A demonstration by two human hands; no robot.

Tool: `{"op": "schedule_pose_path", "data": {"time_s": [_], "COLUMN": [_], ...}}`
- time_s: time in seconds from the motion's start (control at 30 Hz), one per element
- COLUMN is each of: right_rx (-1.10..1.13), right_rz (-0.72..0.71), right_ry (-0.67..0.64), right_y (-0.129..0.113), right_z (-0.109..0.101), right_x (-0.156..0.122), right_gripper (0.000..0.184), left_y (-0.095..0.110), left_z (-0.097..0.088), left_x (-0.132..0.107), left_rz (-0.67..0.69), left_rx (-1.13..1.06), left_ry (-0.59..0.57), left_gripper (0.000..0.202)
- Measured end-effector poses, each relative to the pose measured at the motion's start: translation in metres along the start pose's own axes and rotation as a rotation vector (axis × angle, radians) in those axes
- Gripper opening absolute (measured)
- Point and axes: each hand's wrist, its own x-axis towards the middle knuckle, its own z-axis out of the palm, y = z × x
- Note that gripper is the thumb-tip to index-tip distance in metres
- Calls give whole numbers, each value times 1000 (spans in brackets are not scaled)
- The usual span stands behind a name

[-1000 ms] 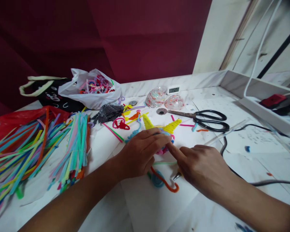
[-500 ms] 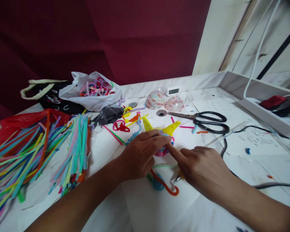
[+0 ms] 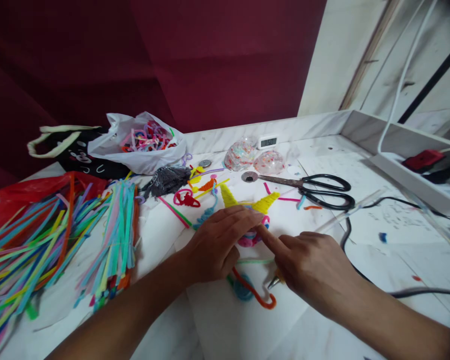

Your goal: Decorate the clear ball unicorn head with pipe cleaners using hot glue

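Craft piece (image 3: 249, 241) w/ yellow horns (image 3: 265, 203), ctr of frame

L hand (image 3: 217, 242) lies across its top; can't tell if fingers grip. R hand (image 3: 305, 265) has index finger at piece's R edge; other fingers curled, can't tell if holding anything. Metal-tipped tool (image 3: 273, 283) shows just L of R hand. Orange pipe cleaner (image 3: 255, 292) below ctr, scissors (image 3: 300, 183) R of ctr, white bag (image 3: 135, 161) upper L.

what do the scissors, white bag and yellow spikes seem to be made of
Scissors: blades likely metal, from their dull, brownish-grey look; handles glossy black, perhaps plastic-coated.
White bag: probably thin plastic, from its crumpled folds and soft sheen.
Yellow spikes: seemingly wound pipe cleaner, matte, judging by the ridges across them.
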Motion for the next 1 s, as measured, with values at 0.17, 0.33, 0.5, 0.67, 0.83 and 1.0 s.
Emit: {"op": "schedule_pose_path", "data": {"time_s": [0.17, 0.33, 0.5, 0.67, 0.83, 1.0], "right_rx": [-17, -21, -16, 14, 11, 19], "right_rz": [15, 14, 21, 27, 33, 41], "right_ry": [-8, -2, 2, 2, -18, -26], "right_y": [-2, -2, -2, -3, -3, -3], "right_z": [0, 1, 1, -1, 0, 1], "right_x": [1, 0, 0, 2, 2, 1], "right_gripper": [63, 66, 65, 61, 63, 64], "left_y": [4, 8, 11, 11, 10, 11], "left_z": [2, 4, 4, 6, 6, 4], "left_x": [-1, 4, 9, 11, 10, 13], "left_rz": [-63, -74, -83, -73, -80, -101], "left_rx": [95, 165, 179, 175, 186, 186], "left_ry": [25, 50, 53, 62, 77, 56], "left_gripper": [47, 37, 35, 34, 34, 33]}}
